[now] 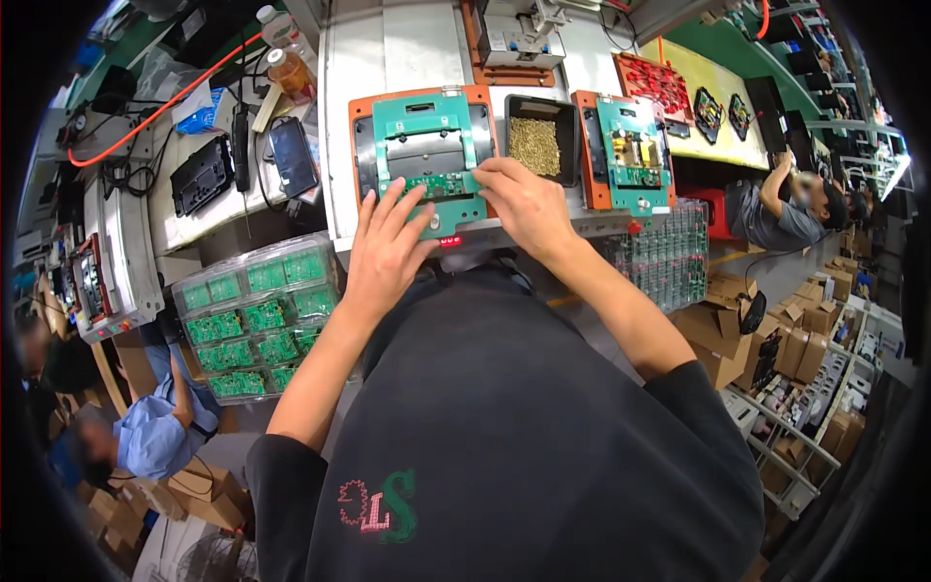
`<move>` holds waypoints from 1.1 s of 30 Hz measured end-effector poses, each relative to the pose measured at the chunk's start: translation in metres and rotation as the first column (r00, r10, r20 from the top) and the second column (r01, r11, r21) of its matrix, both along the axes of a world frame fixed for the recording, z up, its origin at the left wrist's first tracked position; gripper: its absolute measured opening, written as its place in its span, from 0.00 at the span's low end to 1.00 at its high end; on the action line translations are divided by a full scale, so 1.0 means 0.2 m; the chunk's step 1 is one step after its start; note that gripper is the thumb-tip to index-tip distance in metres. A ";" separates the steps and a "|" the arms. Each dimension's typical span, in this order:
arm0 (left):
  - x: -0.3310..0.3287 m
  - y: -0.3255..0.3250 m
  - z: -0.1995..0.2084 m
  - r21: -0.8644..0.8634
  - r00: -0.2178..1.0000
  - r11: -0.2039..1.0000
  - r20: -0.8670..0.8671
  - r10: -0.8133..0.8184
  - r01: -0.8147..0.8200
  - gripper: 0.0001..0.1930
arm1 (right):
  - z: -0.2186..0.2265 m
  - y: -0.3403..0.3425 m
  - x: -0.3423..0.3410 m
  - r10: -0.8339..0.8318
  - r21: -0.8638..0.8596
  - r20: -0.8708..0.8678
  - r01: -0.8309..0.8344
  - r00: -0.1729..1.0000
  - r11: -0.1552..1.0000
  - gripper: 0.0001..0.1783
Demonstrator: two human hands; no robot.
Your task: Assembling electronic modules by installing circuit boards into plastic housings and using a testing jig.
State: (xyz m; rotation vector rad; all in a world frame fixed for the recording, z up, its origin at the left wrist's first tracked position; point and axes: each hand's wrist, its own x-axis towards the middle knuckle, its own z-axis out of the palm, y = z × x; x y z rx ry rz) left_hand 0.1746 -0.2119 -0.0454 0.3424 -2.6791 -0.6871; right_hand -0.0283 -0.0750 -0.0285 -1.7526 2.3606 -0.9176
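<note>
In front of me a fixture with an orange frame (361, 105) holds a teal plate (407, 126). Across the plate's lower part lies a narrow green circuit board (444, 184). My left hand (386, 250) is spread out, its fingertips resting at the board's left end. My right hand (529, 206) reaches the board's right end with thumb and fingers drawn together; what they pinch is hidden. Behind that hand stands a black bin (511, 121) filled with small brass-coloured parts (533, 145).
A second orange and teal fixture (635, 199) stands at the right. Clear trays of green boards (254, 325) sit left of me, with more stacked trays (669, 252) at the right. A phone (293, 157) and bottles (289, 73) lie left. Co-workers (160, 427) sit nearby.
</note>
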 end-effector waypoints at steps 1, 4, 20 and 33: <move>0.00 0.01 0.00 -0.002 1.000 1.000 0.005 0.013 -0.013 0.23 | 0.00 0.00 0.00 -0.009 0.016 0.020 0.008 1.000 1.000 0.11; -0.05 0.05 0.09 0.003 0.995 0.997 -0.064 0.079 -0.079 0.20 | 0.01 0.01 0.00 -0.028 0.062 0.056 0.025 0.998 0.998 0.11; -0.11 0.26 0.01 -0.028 0.907 0.919 -0.175 0.383 -0.394 0.08 | 0.19 0.22 -0.10 -0.369 0.357 0.929 -0.229 -0.013 0.906 0.13; -0.11 0.28 0.00 -0.165 0.923 0.911 -0.148 0.356 -0.378 0.08 | -0.04 0.33 -0.15 0.028 0.005 0.999 -0.799 0.027 0.602 0.26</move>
